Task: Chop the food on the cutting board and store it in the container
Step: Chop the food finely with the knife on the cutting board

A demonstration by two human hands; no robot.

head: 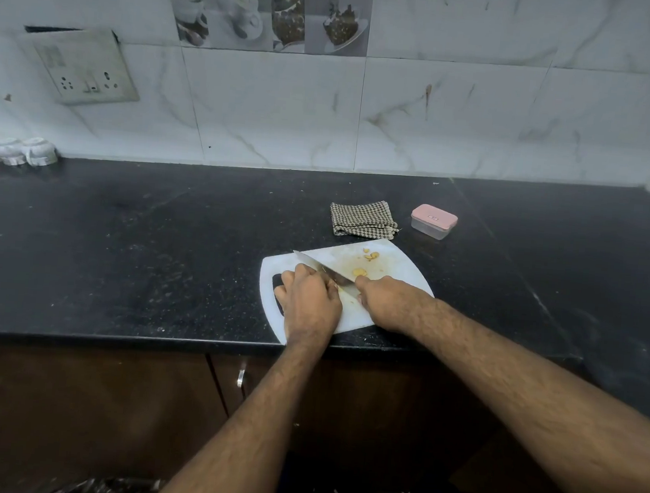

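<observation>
Yellowish food pieces (359,271) lie on a white cutting board (400,266) near the front edge of a black speckled table (158,251), with a second small cluster of cut bits (371,255) toward the board's far side. A knife (316,265) angles across the board, its blade running from the right hand (383,304) up and left to a tip near the board's far-left edge. The right hand is curled around the knife's handle, which the fingers hide. The left hand (309,300) rests on the board just beside the blade, fingers bent and knuckles up; whatever it steadies beneath is hidden, so its grip cannot be told. The board's cut-out handle (277,293) shows at its left end, partly under that hand.

Beyond the board, a folded brown-and-white checked cloth (362,218) lies on the table, and just to its right stands a small clear container (433,221) with a pink lid on. Well apart, at the far left against the marble-patterned tiled wall (484,114), sit 3 small white cups (13,150). A socket plate (82,65) is mounted on the wall above them. Dark wooden cabinet doors (105,404) run below the table.
</observation>
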